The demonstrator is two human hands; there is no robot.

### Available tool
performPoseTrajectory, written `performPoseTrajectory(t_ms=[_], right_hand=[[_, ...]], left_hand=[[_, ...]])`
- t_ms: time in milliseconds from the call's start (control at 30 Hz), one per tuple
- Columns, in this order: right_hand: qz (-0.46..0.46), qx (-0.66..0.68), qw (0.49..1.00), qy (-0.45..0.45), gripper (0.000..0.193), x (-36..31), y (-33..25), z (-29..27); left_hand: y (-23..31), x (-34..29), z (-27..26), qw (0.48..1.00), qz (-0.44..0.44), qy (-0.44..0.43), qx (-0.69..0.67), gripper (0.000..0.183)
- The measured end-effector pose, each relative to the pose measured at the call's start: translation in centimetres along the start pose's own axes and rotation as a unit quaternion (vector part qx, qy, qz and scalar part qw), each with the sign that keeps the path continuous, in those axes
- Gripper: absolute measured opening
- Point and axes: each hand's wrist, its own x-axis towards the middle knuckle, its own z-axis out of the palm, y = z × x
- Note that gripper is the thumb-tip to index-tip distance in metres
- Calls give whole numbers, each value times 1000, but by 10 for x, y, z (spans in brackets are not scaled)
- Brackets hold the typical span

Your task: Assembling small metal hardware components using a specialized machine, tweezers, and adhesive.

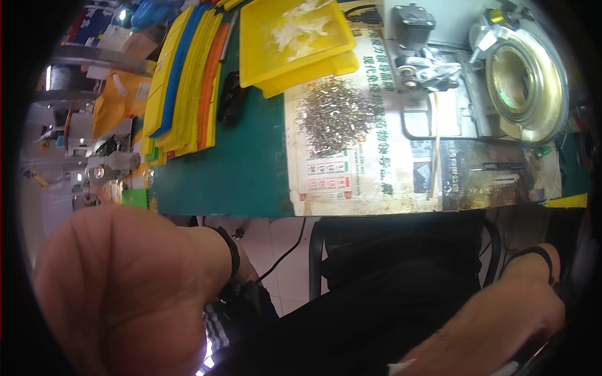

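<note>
My left hand [125, 282] is large and close at the left, its palm side showing and a dark band at the wrist. Its fingers run out of the picture, so whether it holds anything is hidden. At the lower right is my right hand [483, 326], also close, with a dark band on its wrist. The fingers of that hand are cut off too, and a small white bit [401, 365] shows beside it at the lower edge. Both hands are on the near side of the table edge, away from a pile of small shiny metal pieces [338, 116] lying on printed paper [401, 182].
A yellow bin [263, 78] with crumpled white film stands behind the pile. Stacked yellow, blue and orange strips [188, 81] lie on the green mat [238, 163]. A machine with a round brass-coloured ring [545, 94] stands at the right. A black chair [316, 257] is below the edge.
</note>
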Motion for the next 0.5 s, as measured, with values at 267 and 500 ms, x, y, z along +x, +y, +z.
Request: performPoseTrajectory(t_ms=[267, 500], right_hand=[[-2, -169, 984, -55, 44, -16, -23, 30], [-30, 212, 977, 9, 38, 59, 26, 32]], left_hand=[[20, 24, -36, 989, -9, -139, 52, 19], [16, 35, -58, 968, -87, -228, 51, 20]])
